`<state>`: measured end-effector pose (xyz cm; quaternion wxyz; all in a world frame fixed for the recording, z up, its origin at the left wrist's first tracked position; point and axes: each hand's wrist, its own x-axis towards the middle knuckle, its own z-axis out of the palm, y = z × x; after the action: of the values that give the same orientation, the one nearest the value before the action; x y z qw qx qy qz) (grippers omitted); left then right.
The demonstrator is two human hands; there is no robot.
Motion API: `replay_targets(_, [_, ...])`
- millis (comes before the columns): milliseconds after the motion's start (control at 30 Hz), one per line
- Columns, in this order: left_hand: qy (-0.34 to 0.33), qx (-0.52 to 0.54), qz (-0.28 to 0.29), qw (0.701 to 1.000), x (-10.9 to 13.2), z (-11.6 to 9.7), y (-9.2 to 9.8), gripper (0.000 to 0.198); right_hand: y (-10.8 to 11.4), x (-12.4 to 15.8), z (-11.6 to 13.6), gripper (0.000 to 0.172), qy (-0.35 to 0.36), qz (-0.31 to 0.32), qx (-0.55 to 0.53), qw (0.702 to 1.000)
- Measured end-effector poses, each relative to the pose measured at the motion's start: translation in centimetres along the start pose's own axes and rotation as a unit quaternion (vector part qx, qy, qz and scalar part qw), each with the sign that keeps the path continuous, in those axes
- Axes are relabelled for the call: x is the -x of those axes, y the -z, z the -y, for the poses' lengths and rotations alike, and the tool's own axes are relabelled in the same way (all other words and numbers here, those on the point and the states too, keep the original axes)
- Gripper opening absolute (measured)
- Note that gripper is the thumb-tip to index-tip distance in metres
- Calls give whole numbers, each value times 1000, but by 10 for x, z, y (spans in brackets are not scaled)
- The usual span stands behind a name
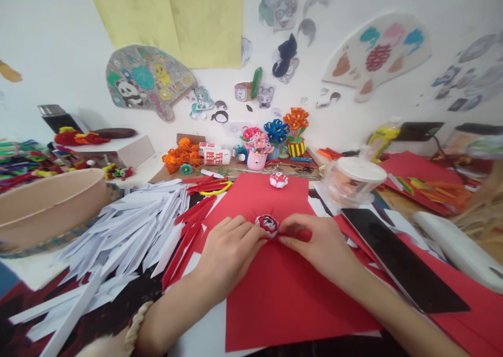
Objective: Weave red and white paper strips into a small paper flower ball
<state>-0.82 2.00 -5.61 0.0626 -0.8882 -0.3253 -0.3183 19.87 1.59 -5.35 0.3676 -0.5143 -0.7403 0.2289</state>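
Note:
Over the red paper sheet [291, 299] in the middle, both hands meet at a small red-and-white folded paper ball [267, 224]. My left hand [233, 247] closes on its left side, fingers bent together. On the right side, my right hand [314, 242] pinches its edge between thumb and forefinger. The fingers cover part of the ball's lower edge. A second red-and-white paper ball [279, 179] rests farther back on the red sheet, apart from both hands.
White paper strips [129, 226] and red strips [190, 231] heap up at left, beside a beige basin [51, 200]. A black tablet-like slab [404, 257] lies at right, near a lidded white tub [356, 176]. Craft flowers [259, 145] stand against the wall.

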Motion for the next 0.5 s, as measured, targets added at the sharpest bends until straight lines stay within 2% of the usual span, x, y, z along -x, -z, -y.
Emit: replay_targets(500, [19,58,8,998,1,3,-5,14,-11,5,6,15,51,-32,-1,998])
